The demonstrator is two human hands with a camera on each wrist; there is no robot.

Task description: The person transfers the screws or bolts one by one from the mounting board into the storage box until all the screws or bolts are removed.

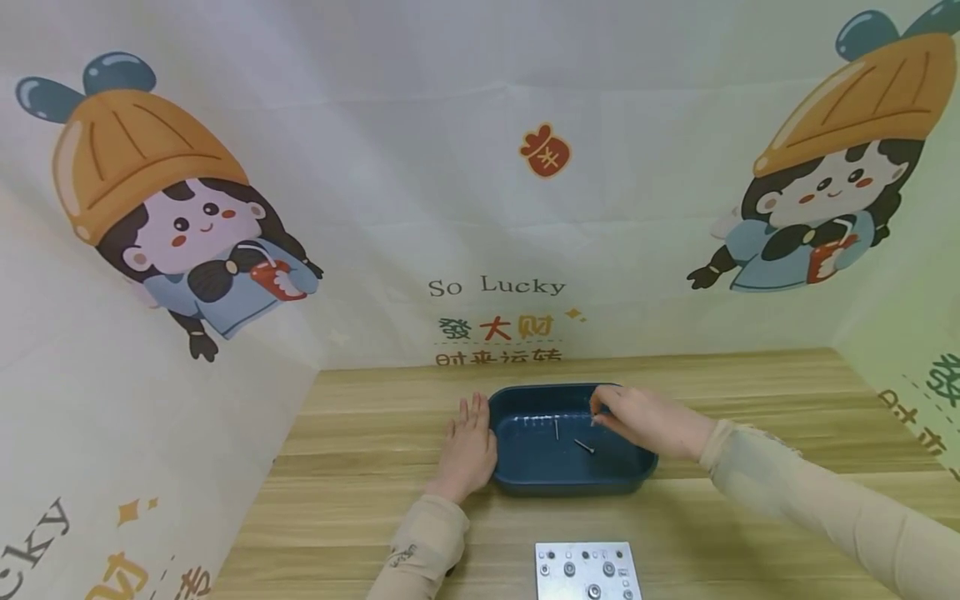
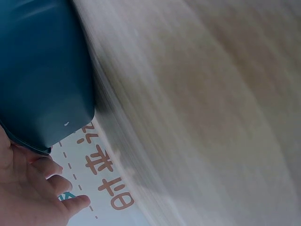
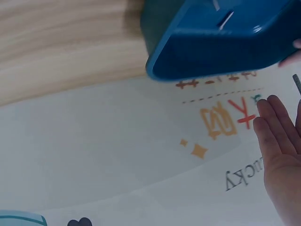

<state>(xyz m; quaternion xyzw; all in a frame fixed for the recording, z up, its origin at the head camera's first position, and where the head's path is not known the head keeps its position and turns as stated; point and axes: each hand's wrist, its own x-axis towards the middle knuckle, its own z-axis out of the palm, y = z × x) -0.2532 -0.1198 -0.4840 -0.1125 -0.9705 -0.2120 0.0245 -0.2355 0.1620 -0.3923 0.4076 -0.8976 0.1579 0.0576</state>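
Note:
A dark blue tray point(image 1: 570, 482) stands on the wooden table, with two metal screws point(image 1: 584, 447) lying on its floor. My left hand point(image 1: 467, 454) rests along the tray's left end, fingers extended and touching the rim. In the left wrist view those fingers point(image 2: 60, 183) lie beside the tray's lip. Over the right side of the tray, my right hand point(image 1: 648, 421) pinches a small screw between thumb and fingertips. The threaded end of that screw point(image 3: 297, 83) shows at the right edge of the right wrist view; the rest of it is out of frame.
Nearer to me lies a silver metal plate point(image 1: 585, 557) with several screws and holes in it, cut off by the bottom of the head view. A printed cloth point(image 1: 480, 208) hangs behind and at both sides of the wooden table point(image 1: 360, 467).

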